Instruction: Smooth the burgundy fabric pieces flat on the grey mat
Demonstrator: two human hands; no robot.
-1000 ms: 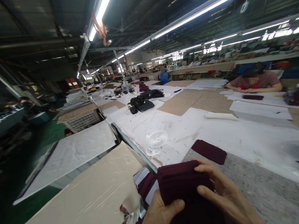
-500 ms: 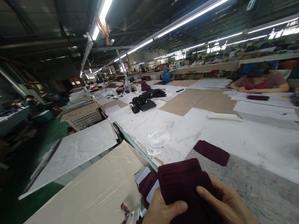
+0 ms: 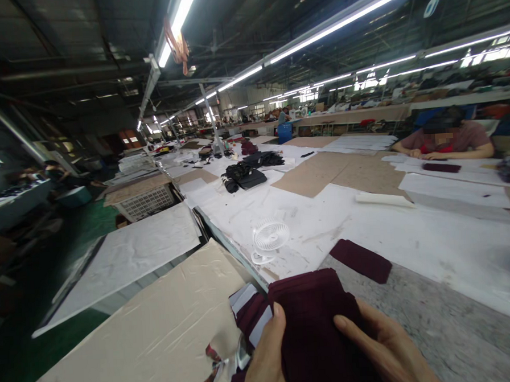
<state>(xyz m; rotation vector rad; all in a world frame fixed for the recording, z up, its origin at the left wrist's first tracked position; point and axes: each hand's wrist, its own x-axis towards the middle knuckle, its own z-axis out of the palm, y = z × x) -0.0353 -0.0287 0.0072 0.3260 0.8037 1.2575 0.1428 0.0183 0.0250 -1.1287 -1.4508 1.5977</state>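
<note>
Between my two hands, close to the camera, is a stack of dark maroon fabric pieces (image 3: pixel 315 319). My left hand (image 3: pixel 266 356) grips its left side, thumb pointing up along the edge. On the right side my right hand (image 3: pixel 383 344) holds on, its thumb lying over the front and its fingers mostly hidden behind. Beyond the stack, a flat maroon piece (image 3: pixel 361 259) rests on the grey surface. Left of the stack lie more maroon pieces layered with pale grey ones (image 3: pixel 250 314), partly covered by my left hand.
A small white fan (image 3: pixel 270 236) stands on the white-covered table (image 3: pixel 316 216). Farther back are dark folded garments (image 3: pixel 245 174) and a paper roll (image 3: pixel 384 200). A person (image 3: pixel 444 135) leans over the table at right. A beige-covered surface (image 3: pixel 151 327) and plastic crate (image 3: pixel 147 202) are at left.
My left thumb has moved from across the front of the stack to its left edge. The top layers now lie flatter. My right hand stays in place.
</note>
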